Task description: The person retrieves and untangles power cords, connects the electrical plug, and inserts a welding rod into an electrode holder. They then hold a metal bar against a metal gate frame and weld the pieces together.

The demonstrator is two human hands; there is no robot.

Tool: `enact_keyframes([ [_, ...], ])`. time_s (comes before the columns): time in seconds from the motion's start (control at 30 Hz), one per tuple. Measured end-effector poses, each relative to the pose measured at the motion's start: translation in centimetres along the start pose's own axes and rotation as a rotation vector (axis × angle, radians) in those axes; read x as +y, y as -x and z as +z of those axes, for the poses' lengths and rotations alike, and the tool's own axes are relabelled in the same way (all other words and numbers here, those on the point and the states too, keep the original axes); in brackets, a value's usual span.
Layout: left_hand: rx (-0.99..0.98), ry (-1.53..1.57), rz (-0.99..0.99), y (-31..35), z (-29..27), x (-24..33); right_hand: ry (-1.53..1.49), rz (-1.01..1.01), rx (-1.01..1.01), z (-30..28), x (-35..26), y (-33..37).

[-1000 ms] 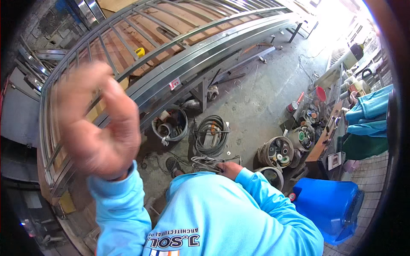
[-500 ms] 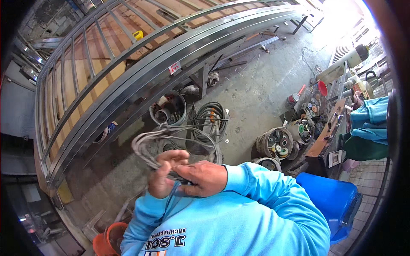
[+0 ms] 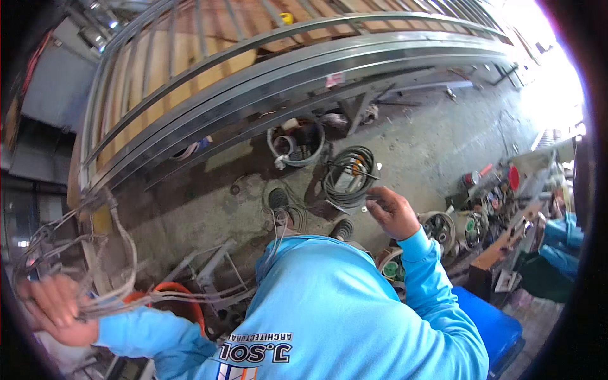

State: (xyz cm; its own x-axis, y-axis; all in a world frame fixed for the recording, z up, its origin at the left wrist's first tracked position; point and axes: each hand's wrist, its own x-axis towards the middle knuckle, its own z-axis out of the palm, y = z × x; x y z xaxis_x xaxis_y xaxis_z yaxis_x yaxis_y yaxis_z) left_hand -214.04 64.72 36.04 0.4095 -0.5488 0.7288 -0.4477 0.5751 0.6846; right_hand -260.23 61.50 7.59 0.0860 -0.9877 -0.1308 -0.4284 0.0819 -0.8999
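At the far left, my left hand is stretched out and closed round a loosely looped grey cable. Motion blurs the fingers and the loops there. Strands of the cable run back from the hand towards my waist, and more of it lies on the floor around my foot. Out to the right, my right hand is raised with nothing visible in it, its fingers a little bent and apart. Nearest to it on the floor is a dark coiled hose or cable around a pale box-shaped unit.
A long metal railing frame spans the far side. Below it stands a bucket of parts. Orange buckets are near my left arm. Buckets of discs, a cluttered bench and a blue container line the right.
My hands, together over the cable before, have come apart. The left swung far left with the cable loops; the right let go and moved right. The view has shifted too.
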Motion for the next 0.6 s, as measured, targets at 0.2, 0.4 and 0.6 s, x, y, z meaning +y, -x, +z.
enact_keyframes([
  [0.2, -0.273, 0.423, -0.189, -3.6, 0.0, 1.7, 0.094, -0.11, -0.279, 3.8, -3.2, -2.3],
  [0.4, -0.497, 0.688, -0.094, -3.9, 5.3, 2.9, 0.106, -0.618, -0.539, 12.9, -9.8, -4.5],
  [0.6, -0.351, 0.621, -0.167, -3.4, 9.1, 0.8, -0.047, -0.772, -1.146, 18.5, -7.8, -6.6],
])
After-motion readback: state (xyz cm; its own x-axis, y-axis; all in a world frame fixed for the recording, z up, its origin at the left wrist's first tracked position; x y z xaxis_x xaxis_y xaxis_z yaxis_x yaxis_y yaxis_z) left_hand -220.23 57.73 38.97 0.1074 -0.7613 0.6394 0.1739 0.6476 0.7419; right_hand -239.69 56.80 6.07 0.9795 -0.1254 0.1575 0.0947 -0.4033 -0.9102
